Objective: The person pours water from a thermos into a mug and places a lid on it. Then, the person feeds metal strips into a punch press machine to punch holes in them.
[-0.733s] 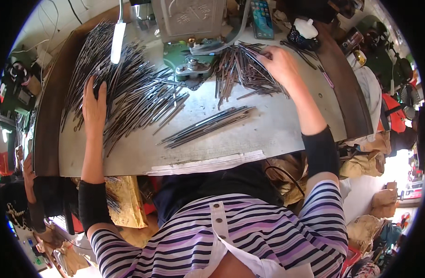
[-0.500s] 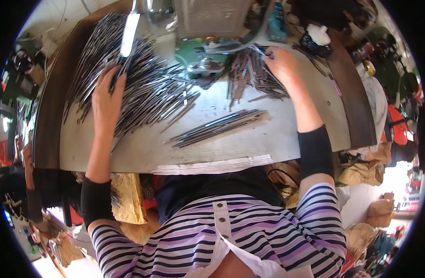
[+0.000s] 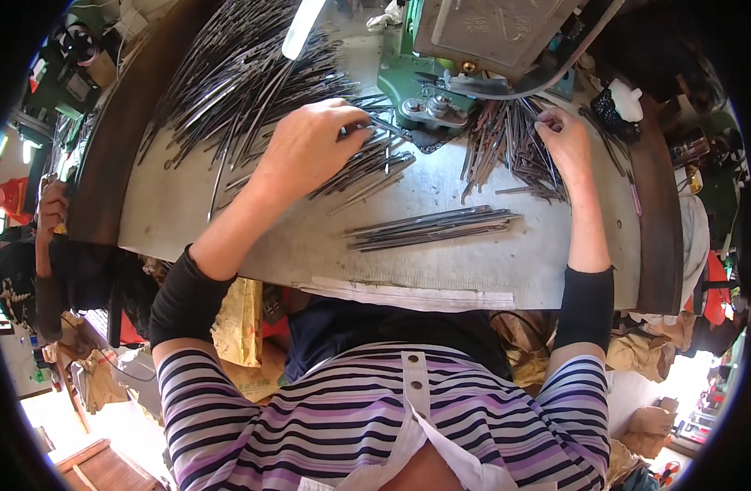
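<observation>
My left hand (image 3: 310,151) is curled above the large pile of thin dark metal strips (image 3: 236,74), close to the green machine base (image 3: 428,108). Its fingers are closed on a thin metal strip (image 3: 385,124) that points toward the machine's metal fixture. At the right side, my right hand (image 3: 568,147) has thumb and fingertips pinched at the edge of a smaller pile of brownish strips (image 3: 498,143). Whatever lies in that pinch is too small to make out. A loose bundle of strips (image 3: 433,227) lies on the table between both arms.
A grey metal box (image 3: 494,33) and a curved hose overhang the machine. A white lamp tube (image 3: 303,31) hangs over the left pile. At the right stand a black basket with a white lump (image 3: 625,106) and a pink-handled tool (image 3: 635,196). A paper strip (image 3: 408,296) lines the table's front edge.
My left hand has moved right and nearer, from the big pile toward the machine. My right hand stays by the brownish pile, its fingers drawn back slightly. The whole view has shifted.
</observation>
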The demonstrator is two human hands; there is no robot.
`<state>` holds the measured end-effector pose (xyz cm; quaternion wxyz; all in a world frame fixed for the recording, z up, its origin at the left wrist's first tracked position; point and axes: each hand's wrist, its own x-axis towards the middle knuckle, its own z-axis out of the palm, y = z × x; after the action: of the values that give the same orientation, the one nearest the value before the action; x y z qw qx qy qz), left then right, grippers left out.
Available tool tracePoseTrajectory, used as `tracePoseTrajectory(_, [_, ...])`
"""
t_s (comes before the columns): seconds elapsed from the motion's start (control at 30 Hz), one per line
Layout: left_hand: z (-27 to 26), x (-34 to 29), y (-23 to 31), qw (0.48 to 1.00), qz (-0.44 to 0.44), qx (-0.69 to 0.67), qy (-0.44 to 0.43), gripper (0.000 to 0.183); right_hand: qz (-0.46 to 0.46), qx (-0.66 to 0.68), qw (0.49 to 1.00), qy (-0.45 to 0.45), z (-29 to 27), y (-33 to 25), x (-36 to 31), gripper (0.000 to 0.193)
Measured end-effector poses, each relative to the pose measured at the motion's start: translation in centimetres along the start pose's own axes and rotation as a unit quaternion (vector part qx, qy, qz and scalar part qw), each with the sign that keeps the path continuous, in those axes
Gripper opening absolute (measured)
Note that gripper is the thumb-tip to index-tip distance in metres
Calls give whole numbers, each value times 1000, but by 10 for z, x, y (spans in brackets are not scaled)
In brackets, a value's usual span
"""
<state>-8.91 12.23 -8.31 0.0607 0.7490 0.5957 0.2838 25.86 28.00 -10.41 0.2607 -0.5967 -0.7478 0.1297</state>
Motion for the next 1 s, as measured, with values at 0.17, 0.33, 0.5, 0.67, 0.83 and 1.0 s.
tracePoseTrajectory(0.17, [18, 12, 8, 998, 69, 1, -10, 23, -25, -8, 999, 29, 3, 8, -1, 22])
tracePoseTrajectory(0.33, [27, 20, 6, 993, 114, 34, -21, 21, -44, 29, 997, 63, 6, 0, -6, 21])
tracePoseTrajectory(0.5, [24, 22, 15, 994, 103, 28, -20, 16, -115, 12, 990, 80, 7, 1, -6, 20])
tracePoseTrajectory(0.67, [20, 24, 21, 995, 92, 25, -6, 12, -133, -16, 987, 91, 0, -6, -9, 22])
tracePoseTrajectory(0.83, [17, 27, 44, 997, 60, 40, 0, 14, -116, -92, 985, 84, -11, -20, -16, 22])
tracePoseTrajectory(1.0, [23, 32, 49, 996, -13, -86, 15, 20, -117, -81, 988, 61, -24, -31, -18, 24])
